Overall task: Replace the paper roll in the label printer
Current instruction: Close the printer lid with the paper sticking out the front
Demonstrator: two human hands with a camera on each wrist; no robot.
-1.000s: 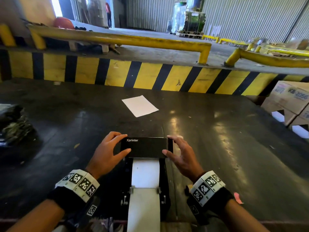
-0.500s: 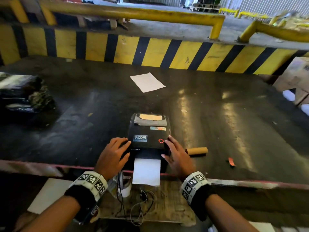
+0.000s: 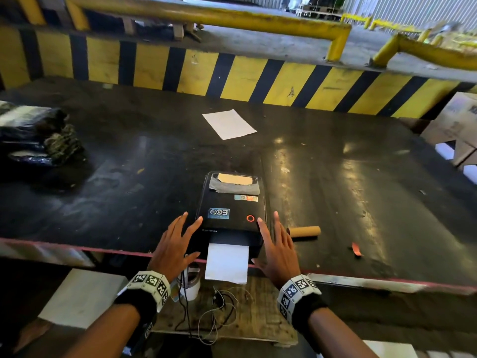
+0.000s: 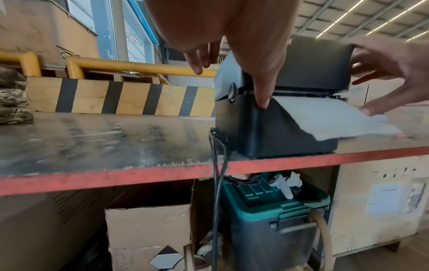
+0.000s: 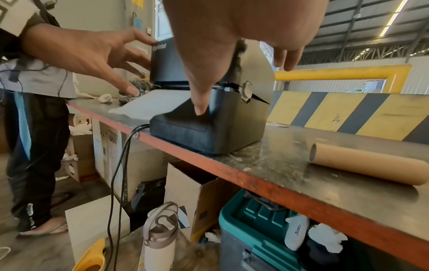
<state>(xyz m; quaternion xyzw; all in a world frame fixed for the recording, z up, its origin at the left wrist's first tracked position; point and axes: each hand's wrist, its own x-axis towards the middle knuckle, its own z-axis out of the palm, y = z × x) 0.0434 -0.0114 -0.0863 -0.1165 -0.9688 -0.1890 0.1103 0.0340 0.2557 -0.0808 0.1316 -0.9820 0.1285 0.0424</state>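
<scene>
A white sheet lies flat on the dark table, above the frame's centre. At the left edge sits a dark bundle. A striped yellow-and-black barrier crosses the upper frame, with yellow rails behind it and cartons at the right edge. A small red scrap lies at lower right. Under the table stand a green-lidded bin, an open cardboard box and a pale bottle; a black cable hangs over the table's edge.
</scene>
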